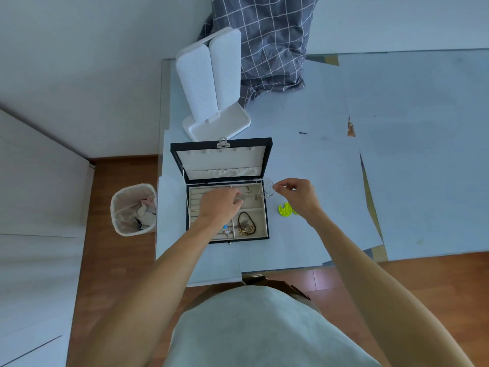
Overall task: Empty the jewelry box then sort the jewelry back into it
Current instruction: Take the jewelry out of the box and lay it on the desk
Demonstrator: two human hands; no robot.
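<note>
A black jewelry box (267, 221) with a cream lining stands open on the white table, its lid (221, 160) propped up behind. My left hand (221, 205) is inside the box over the ring rolls, fingers curled on a small silvery piece. My right hand (299, 196) hovers just past the box's right edge, pinching a thin silver chain (266, 190) that trails back into the top right compartment. A brown cord bracelet (247, 221) and gold pieces lie in the lower right compartment. A small blue and white charm (226, 230) sits at the box's front.
Neon yellow-green earrings (285, 209) lie on the table beside my right wrist. A white folding mirror stand (211, 86) rises behind the box. Grey checked fabric (267, 43) hangs at the back. A white waste bin (133, 209) sits on the wooden floor to the left.
</note>
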